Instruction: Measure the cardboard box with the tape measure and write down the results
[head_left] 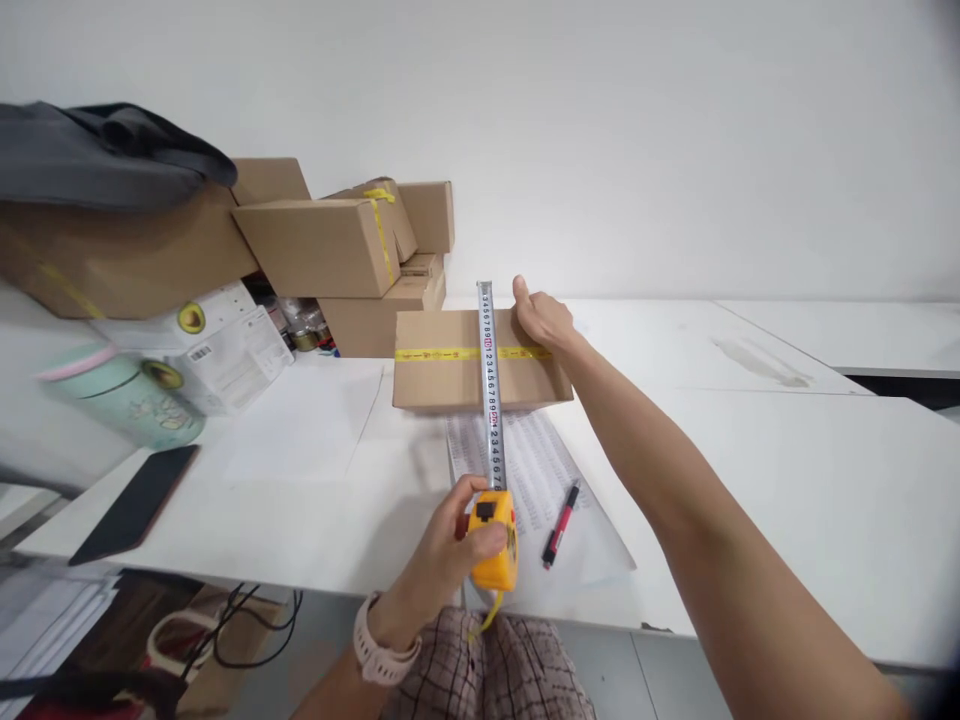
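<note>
My left hand (457, 555) is closed around a yellow tape measure (493, 570), its thumb lying on the case. From the case the metal blade (490, 390) runs out straight across a brown cardboard box (435, 380), and its hooked tip reaches past the box's far edge. A strip of yellow printed tape (435, 354) crosses the box from side to side. My right hand (546, 318) grips the box at its far right corner, thumb raised and the other fingers partly hidden. Under the box and nearer to me lie printed sheets (536, 470) with a red and black pen (561, 525) on them.
Several cardboard boxes (315, 245) are stacked at the back left against the wall. White boxes (225, 350) with avocado pictures, a mint-green tumbler (124, 395) and a dark flat phone-like slab (135, 505) are on the left. Cables (255, 630) hang below the table's front edge.
</note>
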